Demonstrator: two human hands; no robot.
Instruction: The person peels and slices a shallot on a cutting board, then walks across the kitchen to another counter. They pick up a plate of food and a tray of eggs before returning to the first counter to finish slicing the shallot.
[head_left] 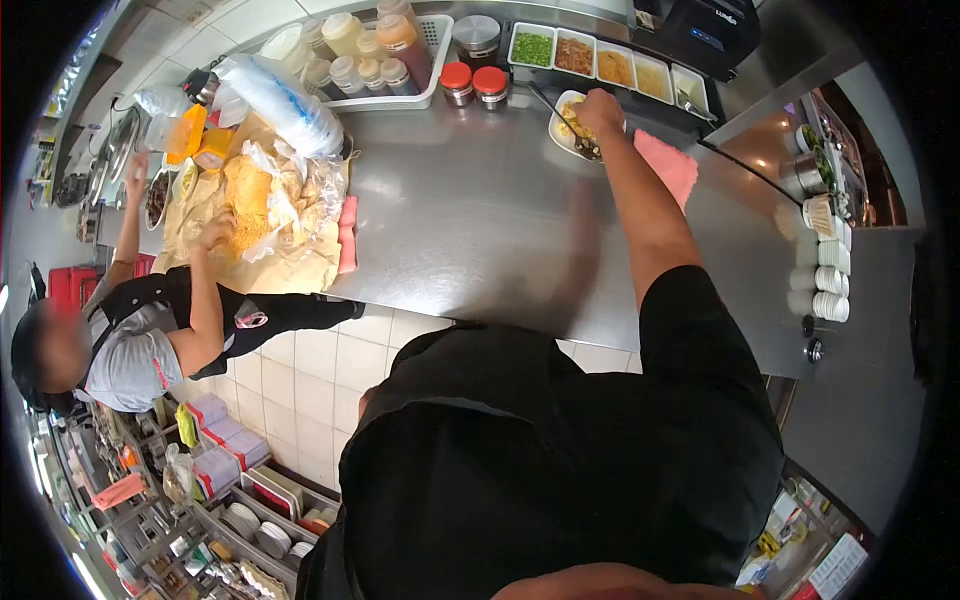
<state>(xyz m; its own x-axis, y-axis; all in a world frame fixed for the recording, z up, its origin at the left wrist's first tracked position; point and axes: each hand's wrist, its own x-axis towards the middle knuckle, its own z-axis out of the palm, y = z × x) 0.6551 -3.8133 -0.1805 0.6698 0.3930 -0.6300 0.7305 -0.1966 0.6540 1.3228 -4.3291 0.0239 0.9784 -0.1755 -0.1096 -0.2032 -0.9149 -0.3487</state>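
A long steel counter runs across the kitchen. On its left end lies a sheet of brown paper heaped with clear bags of fried pieces, where a co-worker's hand rests. At the back stands a white basket packed with sauce bottles, then two red-lidded jars, then a row of white trays holding chopped greens, brown mince and pale toppings. In front of the trays sits a small white bowl with yellowish food and a dark spoon. The person's right hand is over the bowl's rim, fingers curled together; what they pinch I cannot tell. A pink cloth lies just beside. The left hand is out of sight.
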